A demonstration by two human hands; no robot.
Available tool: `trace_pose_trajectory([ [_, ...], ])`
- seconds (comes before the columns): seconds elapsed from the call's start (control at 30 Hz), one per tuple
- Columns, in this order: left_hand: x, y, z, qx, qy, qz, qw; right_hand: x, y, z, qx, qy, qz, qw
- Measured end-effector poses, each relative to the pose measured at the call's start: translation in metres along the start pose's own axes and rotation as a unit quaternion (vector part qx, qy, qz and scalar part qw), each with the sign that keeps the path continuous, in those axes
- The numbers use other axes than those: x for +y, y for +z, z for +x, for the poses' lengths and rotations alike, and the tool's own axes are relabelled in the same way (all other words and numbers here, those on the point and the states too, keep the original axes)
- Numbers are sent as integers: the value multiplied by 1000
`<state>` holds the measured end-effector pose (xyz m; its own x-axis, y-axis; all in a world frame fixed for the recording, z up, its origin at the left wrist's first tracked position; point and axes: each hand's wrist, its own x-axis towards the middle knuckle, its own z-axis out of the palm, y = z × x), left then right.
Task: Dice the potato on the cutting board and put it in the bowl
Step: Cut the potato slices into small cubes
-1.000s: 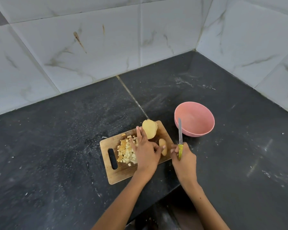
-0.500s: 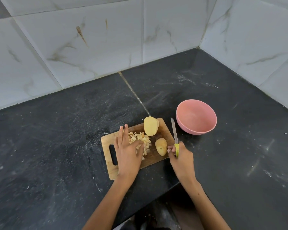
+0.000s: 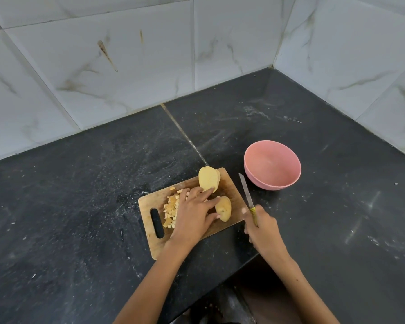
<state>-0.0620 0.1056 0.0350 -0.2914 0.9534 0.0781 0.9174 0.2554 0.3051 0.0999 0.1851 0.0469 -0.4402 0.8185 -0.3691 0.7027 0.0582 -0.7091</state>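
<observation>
— One wooden cutting board point(image 3: 229, 183) lies on the dark speckled stone counter point(image 3: 80, 206), rectangular with rounded corners and a slot handle at its left end. What sits on it?

— A heap of small pale potato cubes point(image 3: 170, 210) near the handle, too many to count. Then two bigger potato pieces: a large potato half point(image 3: 207, 180) at the far edge, cut face pale and smooth, and a smaller potato piece point(image 3: 223, 208) nearer, rounded, skin speckled.

— And the hands?

— The left hand point(image 3: 194, 218) lies flat over the cubes, fingers straight and spread, tips reaching both big pieces; it grips nothing. The right hand point(image 3: 261, 229), just off the board's right edge, is curled round the yellow handle of one knife point(image 3: 247, 192), its thin metal blade pointing away.

— Further right?

— One pink bowl point(image 3: 272, 181), round, matte, smooth inside, standing on the counter apart from the board. Glossy white marbled wall tiles point(image 3: 150, 54) behind.
</observation>
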Motion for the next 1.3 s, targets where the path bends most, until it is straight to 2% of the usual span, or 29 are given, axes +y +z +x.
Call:
trace_pose_trajectory([
  [0.17, 4, -1, 13, -52, 32, 9, 998, -2, -2, -6, -19, 23, 5, 1000],
  [0.63, 39, 17, 4, -6, -21, 77, 997, -8, 7, -6, -59, 29, -105, 992],
  [1.1, 34, 20, 6, -28, -10, 60, 998, -11, 21, 1, -26, 38, -194, 980],
  [1.2, 33, 19, 10, -87, 3, 66, 994, -12, 22, 7, -34, 36, -181, 982],
  [1.3, 37, 17, 9, -77, -8, 72, 994, -11, 19, 10, -44, 35, -167, 984],
])
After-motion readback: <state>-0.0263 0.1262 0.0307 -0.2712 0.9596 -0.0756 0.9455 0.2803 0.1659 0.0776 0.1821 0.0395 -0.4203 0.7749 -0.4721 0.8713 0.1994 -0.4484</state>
